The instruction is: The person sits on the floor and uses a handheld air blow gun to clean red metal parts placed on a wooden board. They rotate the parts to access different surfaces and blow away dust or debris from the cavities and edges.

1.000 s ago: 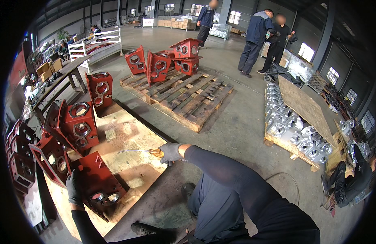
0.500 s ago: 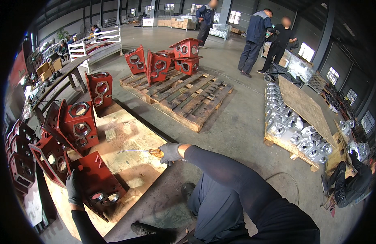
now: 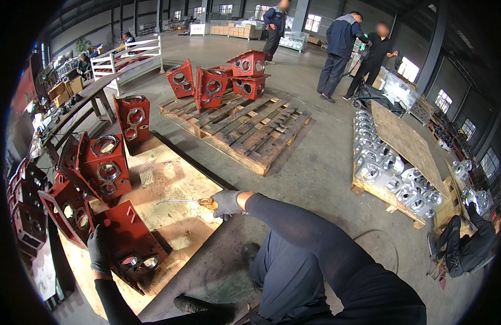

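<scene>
My left hand (image 3: 99,250), in a dark grey glove, grips the left edge of a red metal housing (image 3: 129,230) that lies tilted on a wooden board (image 3: 172,187). Two round bores with bright rims show at the housing's near end. Further right, over the board's right edge, my gloved right hand (image 3: 227,204) is closed round the yellow-orange handle of a tool (image 3: 208,203). A thin, slightly curved metal rod runs left from that handle, apart from the housing. Another red housing (image 3: 66,211) stands just left of the held one.
More red housings (image 3: 107,168) stand at the board's far left. Beyond is a slatted pallet (image 3: 245,130) carrying several others. Silvery castings (image 3: 369,170) fill a pallet at right, partly under a plywood sheet (image 3: 407,141). Two people (image 3: 337,54) stand at the back; another sits at far right.
My hands, the tool and the housing stay practically where they were. At the back, the person in black has shifted their arms and stance slightly.
</scene>
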`<state>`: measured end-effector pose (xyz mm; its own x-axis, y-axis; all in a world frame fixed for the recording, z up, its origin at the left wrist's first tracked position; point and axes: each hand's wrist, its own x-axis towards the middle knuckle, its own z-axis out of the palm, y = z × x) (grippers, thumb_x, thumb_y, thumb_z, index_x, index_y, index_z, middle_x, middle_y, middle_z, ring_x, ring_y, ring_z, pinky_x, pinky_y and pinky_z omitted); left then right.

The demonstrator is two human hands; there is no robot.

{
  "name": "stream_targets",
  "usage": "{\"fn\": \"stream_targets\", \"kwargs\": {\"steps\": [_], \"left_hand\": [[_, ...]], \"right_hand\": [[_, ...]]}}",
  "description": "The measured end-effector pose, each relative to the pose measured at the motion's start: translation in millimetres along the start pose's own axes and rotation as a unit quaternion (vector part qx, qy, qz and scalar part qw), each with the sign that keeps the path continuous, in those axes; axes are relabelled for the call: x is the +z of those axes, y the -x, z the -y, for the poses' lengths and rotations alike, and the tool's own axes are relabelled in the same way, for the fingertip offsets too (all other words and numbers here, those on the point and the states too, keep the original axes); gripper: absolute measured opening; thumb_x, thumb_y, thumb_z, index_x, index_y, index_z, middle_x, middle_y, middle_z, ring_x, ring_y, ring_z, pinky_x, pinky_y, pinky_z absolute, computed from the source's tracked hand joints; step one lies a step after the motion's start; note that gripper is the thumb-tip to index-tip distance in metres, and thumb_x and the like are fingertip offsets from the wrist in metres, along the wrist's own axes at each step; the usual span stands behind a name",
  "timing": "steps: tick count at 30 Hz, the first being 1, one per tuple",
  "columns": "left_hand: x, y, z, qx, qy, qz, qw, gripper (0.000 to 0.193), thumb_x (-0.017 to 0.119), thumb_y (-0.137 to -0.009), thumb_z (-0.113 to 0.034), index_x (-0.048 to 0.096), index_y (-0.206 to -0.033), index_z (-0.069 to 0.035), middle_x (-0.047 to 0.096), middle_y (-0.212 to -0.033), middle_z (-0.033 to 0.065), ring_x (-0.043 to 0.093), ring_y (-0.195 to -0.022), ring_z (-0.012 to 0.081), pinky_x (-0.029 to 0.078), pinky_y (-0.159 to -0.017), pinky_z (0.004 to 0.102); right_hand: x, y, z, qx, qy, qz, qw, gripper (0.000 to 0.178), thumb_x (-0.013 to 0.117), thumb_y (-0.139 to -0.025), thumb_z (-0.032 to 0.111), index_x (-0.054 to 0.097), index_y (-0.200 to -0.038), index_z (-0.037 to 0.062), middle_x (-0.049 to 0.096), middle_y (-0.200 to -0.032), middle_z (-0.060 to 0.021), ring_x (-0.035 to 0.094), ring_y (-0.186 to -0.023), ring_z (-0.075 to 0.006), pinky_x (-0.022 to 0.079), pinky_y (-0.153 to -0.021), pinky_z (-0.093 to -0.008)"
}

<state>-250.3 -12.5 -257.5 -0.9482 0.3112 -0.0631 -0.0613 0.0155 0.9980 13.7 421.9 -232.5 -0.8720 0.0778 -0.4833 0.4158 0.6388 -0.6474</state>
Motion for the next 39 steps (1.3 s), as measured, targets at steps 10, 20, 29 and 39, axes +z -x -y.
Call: {"fn": "stream_targets", "kwargs": {"steps": [10,20,29,39], "left_hand": [[9.4,8.3,-9.6,0.001,-0.012,0.024,1.000,0.034,0.054,-0.103,-0.035,0.072,-0.106,-0.006,0.064,-0.079,-0.0046,0.052,-0.064,0.0070,0.041,-0.058,0.0245],[5.4,4.9,-6.3,-0.003,-0.020,0.009,1.000,0.028,0.053,-0.103,-0.031,0.068,-0.094,-0.010,0.056,-0.073,-0.0081,0.049,-0.062,0.0055,0.040,-0.057,0.0231],[14.5,12.3,-14.2,-0.008,0.009,0.037,0.999,0.037,0.050,-0.103,-0.033,0.073,-0.109,-0.004,0.066,-0.080,-0.0030,0.056,-0.065,0.0073,0.043,-0.057,0.0229],[10.4,9.0,-12.6,0.007,-0.026,0.013,1.000,0.035,0.053,-0.102,-0.034,0.073,-0.102,-0.005,0.063,-0.077,-0.0042,0.051,-0.064,0.0062,0.040,-0.057,0.0244]], "right_hand": [[0.9,-1.7,0.7,-0.003,0.028,-0.003,1.000,0.036,0.075,-0.090,0.017,0.057,-0.111,-0.0056,0.071,-0.080,-0.0141,0.070,-0.062,-0.0194,0.053,-0.052,-0.0345],[2.6,-4.5,-2.2,-0.014,0.031,-0.006,0.999,0.033,0.074,-0.090,0.018,0.059,-0.107,-0.0058,0.071,-0.078,-0.0133,0.071,-0.063,-0.0196,0.054,-0.052,-0.0348],[2.7,-1.4,3.5,-0.002,0.020,0.000,1.000,0.035,0.073,-0.091,0.016,0.058,-0.112,-0.0069,0.071,-0.082,-0.0150,0.071,-0.063,-0.0198,0.055,-0.053,-0.0348],[3.2,1.1,8.7,-0.002,0.044,-0.002,0.999,0.035,0.074,-0.090,0.016,0.059,-0.113,-0.0055,0.071,-0.082,-0.0139,0.070,-0.063,-0.0198,0.054,-0.055,-0.0352]]}}
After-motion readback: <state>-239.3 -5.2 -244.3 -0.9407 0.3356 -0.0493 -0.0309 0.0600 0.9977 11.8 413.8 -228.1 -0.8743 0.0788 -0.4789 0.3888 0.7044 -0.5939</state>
